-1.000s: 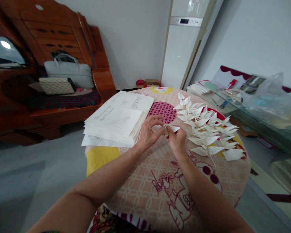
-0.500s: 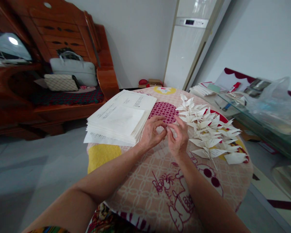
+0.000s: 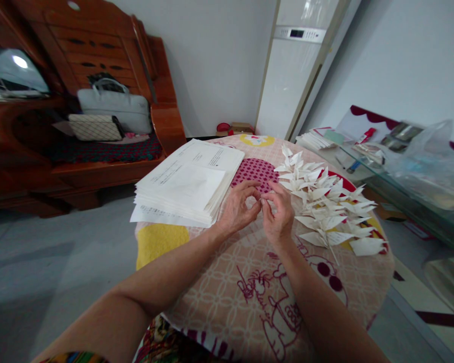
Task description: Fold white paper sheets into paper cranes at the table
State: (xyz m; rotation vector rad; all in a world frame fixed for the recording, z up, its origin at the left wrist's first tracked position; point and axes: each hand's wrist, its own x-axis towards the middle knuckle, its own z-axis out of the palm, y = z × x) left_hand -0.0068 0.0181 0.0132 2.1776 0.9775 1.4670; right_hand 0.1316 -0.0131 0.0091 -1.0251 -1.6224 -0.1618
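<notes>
My left hand [image 3: 237, 207] and my right hand [image 3: 280, 214] meet over the middle of a round table, fingers pinched on a small folded white paper piece [image 3: 263, 200] between them. Most of that piece is hidden by my fingers. A pile of several folded white paper cranes [image 3: 325, 199] lies just right of my right hand. A thick stack of white paper sheets [image 3: 187, 184] sits left of my left hand.
The table wears a pink patterned cloth [image 3: 249, 292]. A wooden bench [image 3: 83, 146] with bags stands at the left. A tall white cabinet [image 3: 287, 75] is behind. A glass shelf [image 3: 401, 171] with clutter and plastic is at the right.
My right hand has risen and turned so its fingers curl over the paper piece. The piece's white flaps, visible a second ago, are now mostly covered. The view shifted slightly.
</notes>
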